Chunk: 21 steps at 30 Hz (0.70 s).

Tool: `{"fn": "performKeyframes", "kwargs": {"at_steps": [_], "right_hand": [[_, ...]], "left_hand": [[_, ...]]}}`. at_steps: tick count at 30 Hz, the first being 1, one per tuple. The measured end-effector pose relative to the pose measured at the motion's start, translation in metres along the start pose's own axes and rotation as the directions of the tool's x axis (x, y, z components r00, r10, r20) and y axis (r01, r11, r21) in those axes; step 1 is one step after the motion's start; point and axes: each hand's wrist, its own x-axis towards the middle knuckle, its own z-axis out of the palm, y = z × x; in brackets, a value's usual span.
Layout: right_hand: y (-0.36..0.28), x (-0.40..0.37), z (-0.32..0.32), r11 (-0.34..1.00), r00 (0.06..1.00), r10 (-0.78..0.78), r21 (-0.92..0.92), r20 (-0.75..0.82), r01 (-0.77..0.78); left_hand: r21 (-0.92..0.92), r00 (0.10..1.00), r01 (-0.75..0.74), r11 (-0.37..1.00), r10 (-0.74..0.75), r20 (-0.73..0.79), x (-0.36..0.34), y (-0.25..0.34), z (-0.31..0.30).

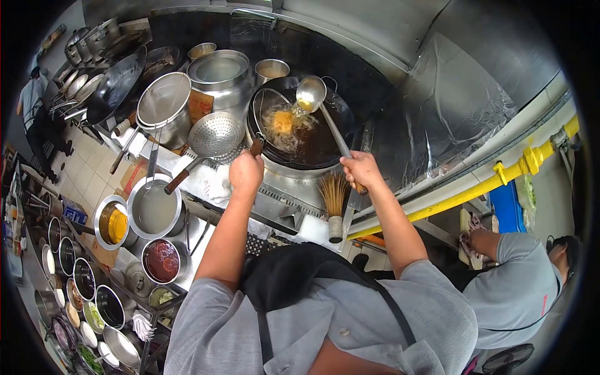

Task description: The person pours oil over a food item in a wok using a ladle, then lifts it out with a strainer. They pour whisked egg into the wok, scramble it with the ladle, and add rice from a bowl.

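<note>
left grip (pixel 245 172) — closed on skimmer (pixel 257 146) handle | right grip (pixel 359 169) — closed on ladle (pixel 310 93) handle, bowl over wok (pixel 314 156)

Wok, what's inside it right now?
Inside the wok: dark liquid, a yellow-orange piece of food bubbling in it, and a wire skimmer held by the left hand. The ladle in the right hand hangs over the far rim. Foam and liquid hide the wok's bottom.
</note>
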Motion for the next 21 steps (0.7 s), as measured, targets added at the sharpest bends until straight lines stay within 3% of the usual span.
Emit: {"fn": "performKeyframes", "kwargs": {"at_steps": [3,5,9,16,18,19,21], "right_hand": [[0.004,0.002,0.009,0.987,0.994,-0.090,-0.141,-0.060,0.081],[0.022,0.018,0.010,0.887,0.983,-0.181,-0.438,-0.039,0.146],[0.032,0.023,0.018,0.763,0.960,-0.277,-0.616,-0.040,0.195],[0.025,0.011,0.024,0.701,0.926,-0.373,-0.670,-0.053,0.244],[0.022,0.012,0.026,0.699,0.967,-0.249,-0.682,0.050,0.215],[0.031,0.017,0.027,0.690,0.940,-0.340,-0.675,0.017,0.262],[0.034,0.020,0.026,0.690,0.925,-0.379,-0.667,-0.004,0.280]], "left_hand": [[0.006,1.000,-0.019,1.000,0.019,0.000,0.000,-0.001,0.000],[0.003,1.000,-0.020,1.000,0.020,0.002,-0.001,-0.001,-0.001],[-0.012,0.999,-0.005,1.000,0.006,0.032,0.000,-0.002,-0.002],[-0.017,1.000,-0.015,1.000,0.015,0.019,-0.003,-0.005,-0.002],[-0.007,1.000,-0.001,1.000,0.001,0.024,-0.002,-0.004,-0.003],[-0.006,1.000,-0.006,1.000,0.006,0.024,-0.001,-0.003,-0.004],[-0.029,1.000,-0.012,0.999,0.013,0.018,0.000,-0.003,-0.006]]}}
